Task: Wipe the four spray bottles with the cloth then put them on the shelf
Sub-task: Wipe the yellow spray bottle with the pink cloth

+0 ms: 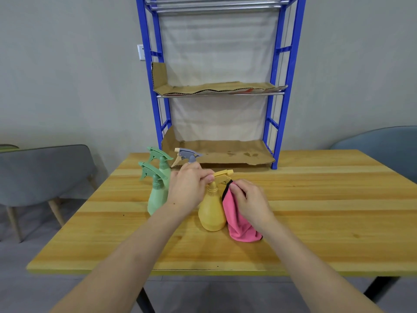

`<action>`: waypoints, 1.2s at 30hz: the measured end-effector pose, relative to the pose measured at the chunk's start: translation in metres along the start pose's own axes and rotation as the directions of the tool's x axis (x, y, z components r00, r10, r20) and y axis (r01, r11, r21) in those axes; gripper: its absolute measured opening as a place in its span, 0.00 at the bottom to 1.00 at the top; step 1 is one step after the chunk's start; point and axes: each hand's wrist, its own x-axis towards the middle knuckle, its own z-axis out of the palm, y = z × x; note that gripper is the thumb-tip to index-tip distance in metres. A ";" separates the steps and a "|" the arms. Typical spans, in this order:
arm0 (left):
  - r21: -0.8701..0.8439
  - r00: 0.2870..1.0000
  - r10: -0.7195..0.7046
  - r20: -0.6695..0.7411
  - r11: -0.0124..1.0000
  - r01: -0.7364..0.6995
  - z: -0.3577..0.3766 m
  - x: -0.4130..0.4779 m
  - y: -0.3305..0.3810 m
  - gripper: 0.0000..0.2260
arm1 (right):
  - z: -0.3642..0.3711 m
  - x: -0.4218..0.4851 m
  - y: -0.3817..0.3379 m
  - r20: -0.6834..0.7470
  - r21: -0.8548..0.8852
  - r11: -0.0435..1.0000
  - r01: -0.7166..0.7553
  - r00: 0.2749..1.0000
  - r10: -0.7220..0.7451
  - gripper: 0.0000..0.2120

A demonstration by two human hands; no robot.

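Note:
A yellow spray bottle (211, 211) stands upright in the middle of the wooden table (316, 199). My left hand (189, 188) pinches its trigger head from the left. My right hand (249, 202) holds a pink cloth (239, 224) with a black edge against the bottle's right side. Two green spray bottles (156, 195) stand close together to the left. Behind my left hand, only the grey and cream head of a fourth bottle (188, 154) shows; its body is hidden. The blue shelf (276, 123) stands at the table's far edge, with cardboard on its levels.
A grey chair (45, 175) stands left of the table and a blue-grey chair (383, 145) at the far right. The lowest cardboard sheet (225, 154) lies right behind the bottles. A wall socket (141, 51) sits left of the shelf.

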 end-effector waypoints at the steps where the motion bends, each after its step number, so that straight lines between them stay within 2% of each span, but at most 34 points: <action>1: -0.008 1.000 0.006 -0.010 1.000 -0.006 0.001 -0.001 0.000 0.10 | 0.000 0.000 -0.003 0.008 0.037 0.999 -0.001 1.000 0.001 0.11; 4: -0.032 0.998 0.012 -0.060 0.999 -0.014 0.007 -0.005 -0.001 0.09 | 0.004 0.000 -0.014 -0.009 0.171 0.985 0.006 1.000 -0.005 0.08; 6: -0.048 0.997 0.003 -0.074 0.999 -0.007 0.009 -0.007 0.000 0.09 | 0.006 -0.001 -0.016 -0.033 0.190 0.982 0.012 0.999 -0.006 0.09; 12: -0.034 0.999 -0.020 -0.041 0.999 0.018 0.005 -0.004 0.001 0.10 | 0.004 0.001 -0.001 -0.001 -0.069 0.996 0.064 0.998 -0.065 0.11; 16: -0.040 0.999 -0.021 -0.032 0.999 0.020 0.005 -0.004 0.001 0.10 | -0.002 0.002 0.001 0.026 -0.111 0.988 0.103 0.995 -0.101 0.10; 20: -0.057 0.999 -0.031 -0.035 0.998 0.029 0.005 -0.004 -0.001 0.10 | 0.001 -0.002 0.002 0.064 -0.117 0.990 0.077 0.996 -0.069 0.07; 22: -0.056 0.999 -0.045 -0.021 0.997 0.044 0.004 -0.005 0.002 0.10 | -0.001 -0.005 0.006 0.044 -0.149 0.984 0.094 0.995 -0.089 0.10; 25: -0.035 0.998 -0.058 -0.005 0.998 0.057 0.002 -0.005 0.004 0.11 | -0.005 -0.007 0.012 0.046 -0.329 0.936 0.130 0.992 -0.121 0.19; 27: -0.032 0.998 -0.067 0.004 0.997 0.067 0.001 -0.004 0.004 0.11 | -0.008 -0.008 0.013 0.052 -0.377 0.919 0.118 0.993 -0.107 0.21; 32: -0.036 0.998 -0.064 0.020 0.997 0.065 0.004 -0.004 0.006 0.11 | -0.007 -0.002 0.000 0.088 -0.258 0.954 0.156 0.987 -0.138 0.11; 36: -0.052 0.997 -0.080 0.018 0.995 0.080 0.006 -0.007 0.004 0.11 | -0.001 0.000 -0.008 -0.011 -0.118 0.977 0.179 0.983 -0.182 0.08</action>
